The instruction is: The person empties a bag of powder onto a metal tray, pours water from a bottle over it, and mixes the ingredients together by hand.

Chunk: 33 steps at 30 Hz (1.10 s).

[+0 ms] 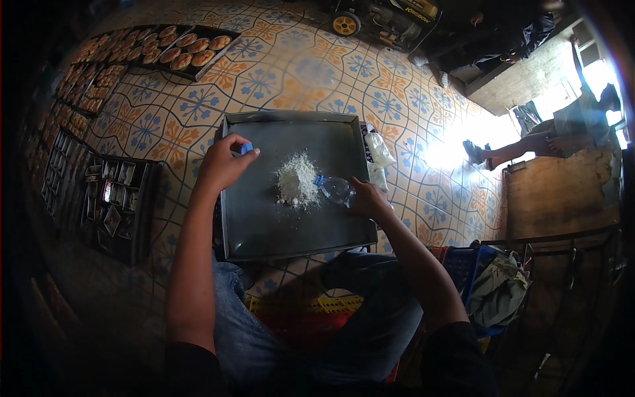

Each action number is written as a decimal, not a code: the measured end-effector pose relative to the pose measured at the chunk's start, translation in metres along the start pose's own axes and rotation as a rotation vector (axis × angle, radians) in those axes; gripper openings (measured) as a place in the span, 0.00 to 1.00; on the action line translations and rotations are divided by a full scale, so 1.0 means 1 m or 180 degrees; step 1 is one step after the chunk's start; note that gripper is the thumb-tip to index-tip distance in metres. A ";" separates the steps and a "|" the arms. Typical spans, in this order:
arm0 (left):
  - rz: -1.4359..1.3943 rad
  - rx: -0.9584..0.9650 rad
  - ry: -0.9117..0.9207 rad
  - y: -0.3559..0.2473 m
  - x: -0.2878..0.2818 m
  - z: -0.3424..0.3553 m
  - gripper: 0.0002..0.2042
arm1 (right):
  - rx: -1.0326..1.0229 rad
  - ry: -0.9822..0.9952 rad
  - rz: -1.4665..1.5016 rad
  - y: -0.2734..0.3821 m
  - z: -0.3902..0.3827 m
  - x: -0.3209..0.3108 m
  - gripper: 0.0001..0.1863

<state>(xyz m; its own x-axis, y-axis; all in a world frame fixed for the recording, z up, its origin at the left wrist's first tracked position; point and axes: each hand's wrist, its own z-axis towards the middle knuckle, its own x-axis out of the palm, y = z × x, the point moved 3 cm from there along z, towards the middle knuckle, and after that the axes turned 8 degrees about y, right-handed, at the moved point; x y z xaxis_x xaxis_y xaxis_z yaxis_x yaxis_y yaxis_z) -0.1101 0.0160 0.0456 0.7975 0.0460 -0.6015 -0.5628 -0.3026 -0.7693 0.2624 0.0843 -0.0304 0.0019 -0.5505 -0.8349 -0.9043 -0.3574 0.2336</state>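
A dark metal tray [258, 225] with raised edges lies in front of my knees. On it sits a loose heap of white powder [297, 180], its grains scattered around the edges. My right hand [370, 200] is closed around the base end of a small clear plastic bottle [338, 190]. The bottle lies tilted low over the tray, its blue-ringed mouth pointing left at the heap's right side. My left hand [223, 162], over the tray's left rim, pinches a small blue piece [246, 148] that looks like a bottle cap.
Clear bags of white stuff [378, 151] stand against the tray's right side. Baked goods fill trays [198, 53] at the far left; empty moulds [116, 198] lie nearer. A wheeled machine [383, 23] and people's legs [519, 149] are beyond. A blue crate [476, 278] holds cloth.
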 end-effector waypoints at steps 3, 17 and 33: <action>0.0024 -0.0008 -0.0001 0.001 -0.001 -0.001 0.16 | -0.0170 -0.0180 0.0017 0.001 0.002 0.001 0.42; -0.0019 -0.0040 0.0025 -0.001 -0.002 -0.002 0.16 | 0.0315 0.0289 -0.0066 0.010 0.007 -0.004 0.47; -0.0039 0.0029 0.0003 -0.004 -0.001 -0.002 0.18 | -0.0034 -0.0138 -0.0257 0.003 0.014 0.000 0.45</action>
<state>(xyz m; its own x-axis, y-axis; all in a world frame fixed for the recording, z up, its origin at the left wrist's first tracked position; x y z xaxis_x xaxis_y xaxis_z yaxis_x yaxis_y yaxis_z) -0.1087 0.0149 0.0497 0.8046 0.0488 -0.5918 -0.5548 -0.2932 -0.7786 0.2535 0.0940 -0.0371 0.0558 -0.4865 -0.8719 -0.8973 -0.4074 0.1699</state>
